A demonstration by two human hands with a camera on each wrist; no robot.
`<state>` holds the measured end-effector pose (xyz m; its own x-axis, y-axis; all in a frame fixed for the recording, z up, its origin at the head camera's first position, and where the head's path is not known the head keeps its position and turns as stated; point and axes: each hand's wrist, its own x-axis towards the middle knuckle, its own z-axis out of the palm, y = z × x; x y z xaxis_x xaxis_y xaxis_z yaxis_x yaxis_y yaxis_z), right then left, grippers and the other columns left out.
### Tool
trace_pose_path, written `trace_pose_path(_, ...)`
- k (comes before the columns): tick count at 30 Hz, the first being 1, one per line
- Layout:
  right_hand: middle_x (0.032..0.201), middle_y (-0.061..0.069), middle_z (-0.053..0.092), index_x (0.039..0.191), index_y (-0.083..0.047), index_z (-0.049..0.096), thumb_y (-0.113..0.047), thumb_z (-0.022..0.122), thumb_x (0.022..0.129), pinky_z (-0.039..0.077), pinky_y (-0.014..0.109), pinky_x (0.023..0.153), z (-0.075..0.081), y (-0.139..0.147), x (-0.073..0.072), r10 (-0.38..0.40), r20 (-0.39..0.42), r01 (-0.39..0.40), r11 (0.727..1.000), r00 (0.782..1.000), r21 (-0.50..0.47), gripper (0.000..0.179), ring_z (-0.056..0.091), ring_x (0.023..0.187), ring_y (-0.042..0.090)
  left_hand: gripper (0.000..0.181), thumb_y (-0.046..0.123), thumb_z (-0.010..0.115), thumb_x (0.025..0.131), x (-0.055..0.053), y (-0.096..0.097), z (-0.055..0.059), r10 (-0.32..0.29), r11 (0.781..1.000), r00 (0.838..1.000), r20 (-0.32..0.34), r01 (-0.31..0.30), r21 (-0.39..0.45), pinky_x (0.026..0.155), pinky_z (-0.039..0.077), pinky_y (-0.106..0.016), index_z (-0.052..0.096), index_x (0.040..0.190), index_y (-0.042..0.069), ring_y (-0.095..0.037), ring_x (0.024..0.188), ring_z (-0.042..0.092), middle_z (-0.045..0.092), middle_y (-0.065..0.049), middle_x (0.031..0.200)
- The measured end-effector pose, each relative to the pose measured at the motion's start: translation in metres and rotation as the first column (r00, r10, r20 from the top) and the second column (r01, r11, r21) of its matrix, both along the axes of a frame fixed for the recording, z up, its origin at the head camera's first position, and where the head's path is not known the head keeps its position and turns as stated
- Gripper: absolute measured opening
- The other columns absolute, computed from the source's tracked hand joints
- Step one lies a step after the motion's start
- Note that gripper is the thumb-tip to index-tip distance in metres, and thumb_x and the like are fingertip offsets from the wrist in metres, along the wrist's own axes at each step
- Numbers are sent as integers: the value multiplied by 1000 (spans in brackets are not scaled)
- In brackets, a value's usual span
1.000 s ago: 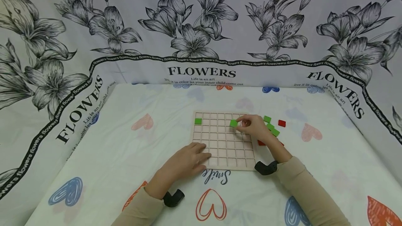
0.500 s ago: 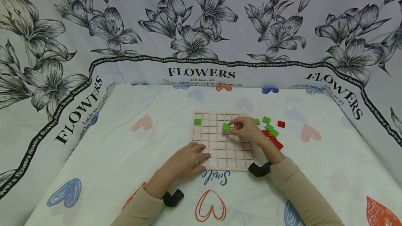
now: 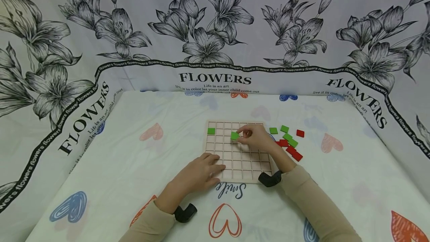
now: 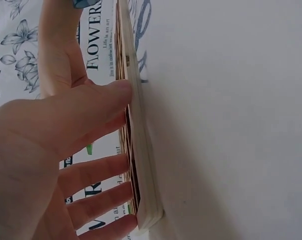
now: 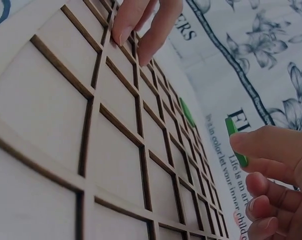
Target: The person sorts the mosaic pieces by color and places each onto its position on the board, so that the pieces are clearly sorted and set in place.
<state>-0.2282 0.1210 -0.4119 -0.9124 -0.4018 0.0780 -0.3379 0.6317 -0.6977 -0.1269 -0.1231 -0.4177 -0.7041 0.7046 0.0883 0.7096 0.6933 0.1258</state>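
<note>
Between its thumb and index finger, my right hand (image 3: pixel 256 136) pinches a green square tile (image 3: pixel 234 136), held above the wooden grid board (image 3: pixel 231 176). In the right wrist view that tile (image 5: pixel 236 142) is seen nearly edge-on and apart from the board. A second green tile (image 3: pixel 211 131) lies in a cell at the board's left side, near its far corner. My left hand (image 3: pixel 198 171) rests on the board's near left part with its fingers spread. The left wrist view has the thumb (image 4: pixel 103 97) touching the board's edge.
To the board's right lie several loose tiles, among them a green tile (image 3: pixel 284 128) and a red tile (image 3: pixel 300 133). A white cloth (image 3: pixel 168 111) printed with hearts covers the table. Behind it hangs a flower-printed curtain (image 3: pixel 134 29).
My right hand has moved left over the board with the green tile in its fingers, uncovering more loose tiles on the right. The left hand has stayed in place.
</note>
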Motion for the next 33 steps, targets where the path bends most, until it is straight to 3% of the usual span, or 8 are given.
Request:
trace_pose_path(12,73,8,59,107,-2,72,-16,74,83,40,23,59,-6,-16,-15,31,1,-31,999,1000,-14,28,47,64,12,36,30,71,84,-1,-5,8,2,1000,1000,16,-2,5,100,52,-37,70,116,15,-25,120,59,64,-10,129)
trace_pose_path(33,80,10,64,111,-4,70,-17,70,87,43,23,61,-14,-35,-30,29,25,-29,999,999,21,28,52,67,12,36,30,72,83,-2,-6,4,-11,1000,1000,4,11,-7,100,52,-38,70,117,17,-26,120,59,63,-10,129)
